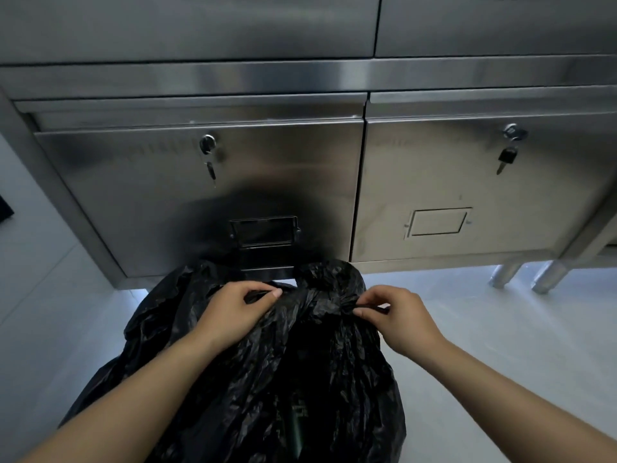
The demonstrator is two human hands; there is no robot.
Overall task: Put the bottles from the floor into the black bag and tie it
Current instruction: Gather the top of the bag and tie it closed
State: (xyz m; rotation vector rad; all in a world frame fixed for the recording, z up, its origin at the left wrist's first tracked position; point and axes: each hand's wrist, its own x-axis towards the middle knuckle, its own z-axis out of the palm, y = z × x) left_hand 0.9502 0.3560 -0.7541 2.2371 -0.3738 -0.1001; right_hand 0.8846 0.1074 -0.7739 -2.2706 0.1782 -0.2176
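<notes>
Here, a head-cam view looks down at two bare forearms reaching fwd over a crumpled, glossy black plastic bin bag that stands on a pale grey floor. The bag fills the lower centre of the view, its top gathered up near the hands, w/ a knot-like bunch of plastic between them.

The left hand sits at the top left of the gather, thumb and fingers closed together on a twisted strand of the bag's black plastic. The right hand sits at the top right, thumb and forefinger pinched tight on another thin strand of the same bag, pulled out sideways from the bunch. The two hands are near each other but apart, w/ the bunched plastic in the gap.

Inside the bag, low down, a faint greenish upright shape shows through the film; can't tell what it is. No loose bottles show on the floor.

Just behind the bag stands a brushed stainless steel cabinet w/ two lower doors side by side. Each door has a round lock w/ a small key hanging from it: left key, right key. Each door also has a rectangular label holder lower down. The cabinet's round metal legs show at right.
</notes>
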